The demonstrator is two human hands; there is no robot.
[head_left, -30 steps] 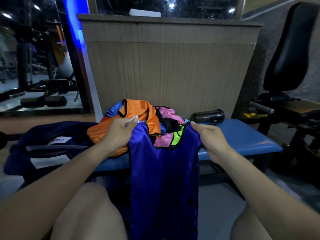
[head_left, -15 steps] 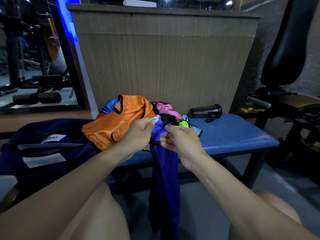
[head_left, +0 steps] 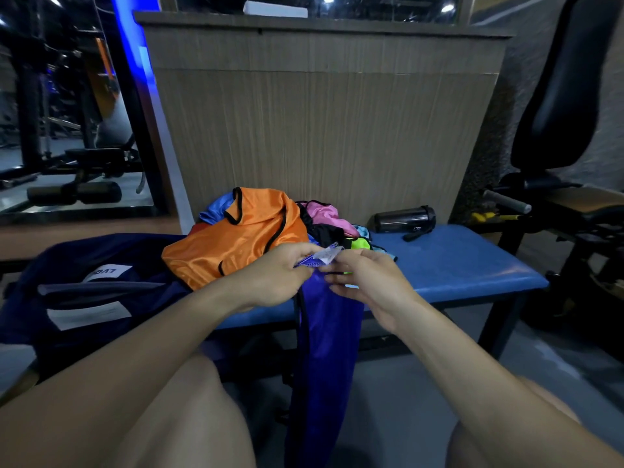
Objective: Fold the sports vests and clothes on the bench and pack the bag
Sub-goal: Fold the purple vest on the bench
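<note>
While the left hand [head_left: 273, 278] is pinching the blue vest [head_left: 324, 349] at its top edge, the right hand [head_left: 368, 285] is hovering beside it with loose fingers, the vest hanging lengthwise straight down before the counter [head_left: 456, 265].

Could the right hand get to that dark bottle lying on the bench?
Probably yes. The bottle lies on bare blue bench, nothing between. But the right hand is at the blue vest, which the left hand pinches.
</note>
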